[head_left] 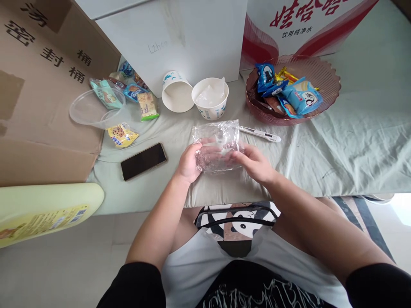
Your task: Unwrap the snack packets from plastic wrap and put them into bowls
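Observation:
Between my hands is a clear, crinkled plastic bag [221,132], held over the cloth near the table's front edge. My left hand [190,162] grips its left side, thumb on top and fingers beneath, showing through the film. On the right side my right hand [255,162] pinches it the same way. Just beyond the bag stands an upright white paper bowl [210,112] with translucent plastic in it. Beside that, another paper bowl [178,96] lies on its side, its mouth facing me. A white utility knife [260,134] lies right of the bag.
A pink ribbed bowl [330,81] of wrapped snacks stands back right. At left are a black phone [144,161], a clear plastic tub [78,109], a yellow snack packet [122,134] and more snacks. A cardboard box [48,107] and white boxes [199,38] border the table.

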`<state>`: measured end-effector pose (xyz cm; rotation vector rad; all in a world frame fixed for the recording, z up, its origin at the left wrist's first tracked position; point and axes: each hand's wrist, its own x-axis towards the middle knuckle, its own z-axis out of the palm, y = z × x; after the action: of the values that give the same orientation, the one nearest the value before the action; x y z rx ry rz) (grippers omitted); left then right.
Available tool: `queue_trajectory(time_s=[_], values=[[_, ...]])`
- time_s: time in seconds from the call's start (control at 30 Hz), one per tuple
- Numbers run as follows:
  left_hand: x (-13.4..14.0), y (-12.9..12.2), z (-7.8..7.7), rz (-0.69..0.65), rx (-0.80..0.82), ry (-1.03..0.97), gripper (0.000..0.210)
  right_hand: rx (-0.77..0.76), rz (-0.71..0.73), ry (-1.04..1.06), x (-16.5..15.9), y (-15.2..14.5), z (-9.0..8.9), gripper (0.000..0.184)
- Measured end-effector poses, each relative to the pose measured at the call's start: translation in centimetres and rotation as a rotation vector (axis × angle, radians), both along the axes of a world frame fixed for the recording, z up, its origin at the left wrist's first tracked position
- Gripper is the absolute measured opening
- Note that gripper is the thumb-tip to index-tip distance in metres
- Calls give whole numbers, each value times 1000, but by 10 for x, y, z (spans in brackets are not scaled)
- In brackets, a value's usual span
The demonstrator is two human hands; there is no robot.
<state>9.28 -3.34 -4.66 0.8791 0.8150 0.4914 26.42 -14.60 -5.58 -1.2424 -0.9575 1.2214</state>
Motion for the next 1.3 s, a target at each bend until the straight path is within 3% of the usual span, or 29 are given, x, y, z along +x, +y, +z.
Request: queue_trajectory(time_s=[0.13, 0.3, 0.5, 0.7, 0.93, 1.07, 1.17, 1.3], values=[[0, -3, 1, -39, 99, 45, 47, -102, -49, -93, 1, 3, 2, 39], [1, -7, 3, -78, 206, 260, 38, -126, -56, -20, 2, 2, 4, 38], [0, -6, 2, -20, 196, 86, 42, -128, -123, 109, 1, 2, 0, 36], [-1, -1, 4, 68, 89, -100, 34, -40, -177, 330, -1, 6, 2, 15], [0, 1, 4, 41, 95, -31, 42, -89, -169, 340, 3, 5, 0, 21], [1, -1, 2, 61, 202, 61, 36, -127, -194, 206, 2, 4, -3, 37], [2, 0, 0, 58, 230, 86, 30, -116, -186, 113, 1, 4, 1, 35], [3, 0, -1, 36, 242, 120, 49, -114, -189, 93, 1, 4, 6, 33]])
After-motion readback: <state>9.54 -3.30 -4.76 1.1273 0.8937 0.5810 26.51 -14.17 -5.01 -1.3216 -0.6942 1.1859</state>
